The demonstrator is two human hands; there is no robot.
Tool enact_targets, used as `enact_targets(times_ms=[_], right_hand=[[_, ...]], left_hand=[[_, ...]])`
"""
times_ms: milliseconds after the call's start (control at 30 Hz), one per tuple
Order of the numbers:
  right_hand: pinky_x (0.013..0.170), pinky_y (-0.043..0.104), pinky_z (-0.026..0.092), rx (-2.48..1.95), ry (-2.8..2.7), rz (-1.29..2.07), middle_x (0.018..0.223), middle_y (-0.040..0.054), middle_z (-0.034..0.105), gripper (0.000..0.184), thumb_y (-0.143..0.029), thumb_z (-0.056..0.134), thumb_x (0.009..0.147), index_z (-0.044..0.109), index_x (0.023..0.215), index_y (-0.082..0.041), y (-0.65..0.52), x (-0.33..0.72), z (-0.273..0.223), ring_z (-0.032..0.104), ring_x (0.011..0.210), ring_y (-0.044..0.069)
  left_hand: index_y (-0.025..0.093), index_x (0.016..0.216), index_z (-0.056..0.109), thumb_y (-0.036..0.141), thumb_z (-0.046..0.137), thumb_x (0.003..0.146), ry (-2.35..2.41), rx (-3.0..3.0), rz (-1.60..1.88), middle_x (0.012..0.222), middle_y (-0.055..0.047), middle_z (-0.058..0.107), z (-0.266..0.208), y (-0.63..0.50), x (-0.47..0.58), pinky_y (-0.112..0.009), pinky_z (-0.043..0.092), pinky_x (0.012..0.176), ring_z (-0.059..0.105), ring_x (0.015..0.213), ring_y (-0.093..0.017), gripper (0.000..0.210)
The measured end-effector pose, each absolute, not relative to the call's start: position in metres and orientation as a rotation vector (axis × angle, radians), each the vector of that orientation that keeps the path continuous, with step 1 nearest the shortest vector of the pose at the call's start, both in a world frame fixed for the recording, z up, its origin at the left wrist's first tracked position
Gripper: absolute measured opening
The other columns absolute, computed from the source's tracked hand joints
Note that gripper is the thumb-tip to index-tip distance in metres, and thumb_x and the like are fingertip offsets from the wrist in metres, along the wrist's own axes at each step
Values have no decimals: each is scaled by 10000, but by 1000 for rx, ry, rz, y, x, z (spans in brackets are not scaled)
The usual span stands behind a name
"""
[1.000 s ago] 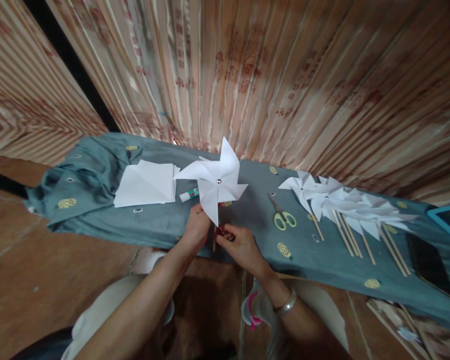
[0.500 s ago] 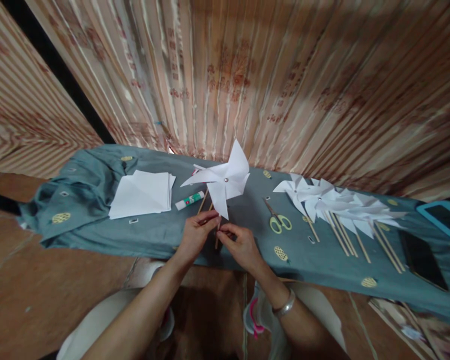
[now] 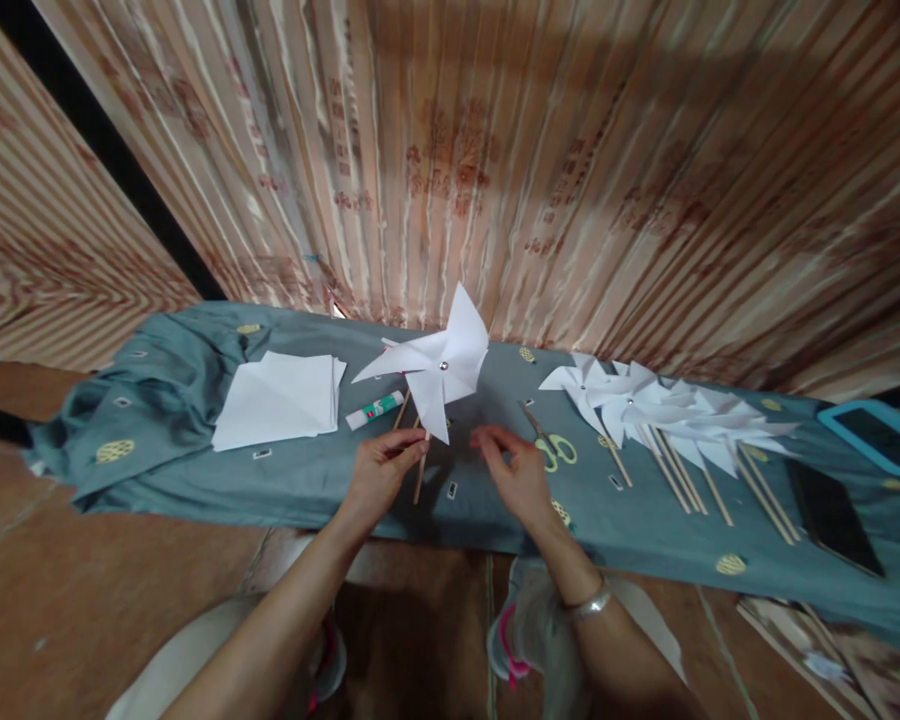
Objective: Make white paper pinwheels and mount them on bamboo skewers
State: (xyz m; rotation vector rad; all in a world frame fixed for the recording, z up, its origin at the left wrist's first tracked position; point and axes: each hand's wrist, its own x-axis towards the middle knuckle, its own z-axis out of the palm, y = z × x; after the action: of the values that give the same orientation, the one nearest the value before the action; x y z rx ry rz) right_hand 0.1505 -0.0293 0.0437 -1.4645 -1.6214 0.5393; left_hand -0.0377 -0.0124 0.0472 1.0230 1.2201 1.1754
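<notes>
A white paper pinwheel (image 3: 461, 375) on a thin wooden stick stands up in my left hand (image 3: 382, 468), whose thumb and fingers pinch the stick just below the blades. A round silvery pin shows at its centre. My right hand (image 3: 516, 470) is apart from the pinwheel, to its right, fingers loosely bent and separated with nothing visible in them. Close beyond that hand lie scissors with yellow-green handles (image 3: 562, 448). A glue stick (image 3: 376, 409) lies left of the pinwheel, beside more wooden sticks partly hidden behind the blades.
A stack of white paper sheets (image 3: 277, 405) lies on the left of the cloth-covered table (image 3: 495, 525). Several pinwheels (image 3: 667, 410) overlap on the right, sticks toward me. Farther right are a dark phone (image 3: 835, 517) and a blue-framed device (image 3: 877, 436). A curtain (image 3: 450, 150) hangs behind.
My right hand has let go of the pinwheel's stick and moved right, toward the scissors. My left hand still holds the stick. The whole view has shifted slightly.
</notes>
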Motion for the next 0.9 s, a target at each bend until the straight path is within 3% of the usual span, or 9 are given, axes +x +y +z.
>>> enact_targets(times_ms=[67,167,233,333,700,900], right_hand=[[913,407,511,-1486,-1587,250,1085,117,711,319,-294,426,927,646,1123,-172,-23,162,46,660,1011,237],[1079,519,366,-1489,-1666,-59,1447,179,452,465,-199,371,929,446,1385,-157,-18,174,46,396,1365,271],[1107,556,306,-1520,-1731,-148,1540,166,299,547,-125,343,911,344,1455,-187,-16,178,45,248,1443,277],[1117,575,268,-1550,-1803,-189,1571,136,225,631,-57,341,862,316,1469,-229,-15,181,42,178,1466,283],[1122,555,286,-1514,-1932,-63,1501,157,375,529,-27,366,818,552,1296,-155,-23,167,42,240,1444,281],[1037,406,456,-1343,-2101,189,1251,98,640,412,-51,390,826,688,1072,-193,-37,155,49,553,1218,221]], left_hand=[[178,720,767,422,832,518,1229,1058,1141,742,-46,746,44,-14,-39,-299,526,733,668,731,-192,324],[175,717,764,430,830,524,1228,1113,1087,713,-48,738,41,-18,-39,-303,532,712,672,731,-203,327],[177,704,762,424,830,525,1211,1136,1049,711,-47,737,41,-21,-39,-302,531,707,670,732,-204,313],[177,667,756,404,819,530,1173,1140,985,708,-43,733,45,-24,-39,-289,522,709,653,714,-187,272],[172,692,771,390,827,504,1158,1068,1002,680,-37,731,50,-23,-34,-297,501,711,649,706,-199,293],[182,709,782,372,829,500,1189,1043,1055,726,-41,754,50,-22,-35,-276,509,694,648,696,-178,286]])
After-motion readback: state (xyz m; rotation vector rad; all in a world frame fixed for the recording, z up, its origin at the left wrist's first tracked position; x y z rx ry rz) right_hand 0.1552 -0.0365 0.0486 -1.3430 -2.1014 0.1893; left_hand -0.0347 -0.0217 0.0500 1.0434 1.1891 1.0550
